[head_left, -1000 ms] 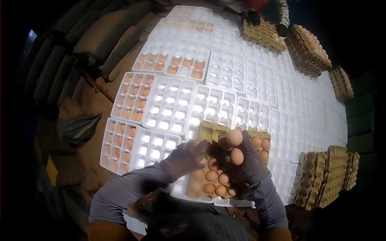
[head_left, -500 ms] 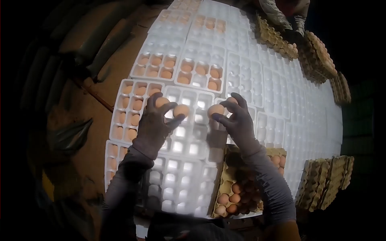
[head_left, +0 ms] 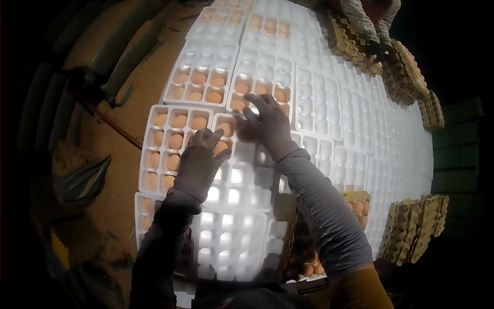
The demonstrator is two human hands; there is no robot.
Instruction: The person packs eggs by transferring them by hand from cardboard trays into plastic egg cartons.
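Note:
My left hand (head_left: 199,160) is over the white moulded tray (head_left: 246,191) in front of me, its thumb and forefinger closed around a brown egg (head_left: 221,148) at a left-column compartment. Another egg (head_left: 225,126) sits in the compartment just beyond. My right hand (head_left: 271,123) has crossed to the tray's far edge, palm down, with blurred, curled fingers. A dim brownish shape (head_left: 249,134) lies in shadow below them; whether the fingers hold it is hidden. Just past that hand, eggs (head_left: 262,89) rest in the neighbouring white tray.
White trays (head_left: 319,98) cover the surface, some holding eggs. A left tray (head_left: 175,141) is full. Under my right forearm is a carton with eggs (head_left: 310,268). Carton stacks (head_left: 416,226) stand at right. Another person's sleeve (head_left: 360,18) shows at the back, near more cartons (head_left: 355,44).
My right hand has swung left and away from me, close to the left one. My left hand has lowered to the tray; one egg it held now sits in a compartment.

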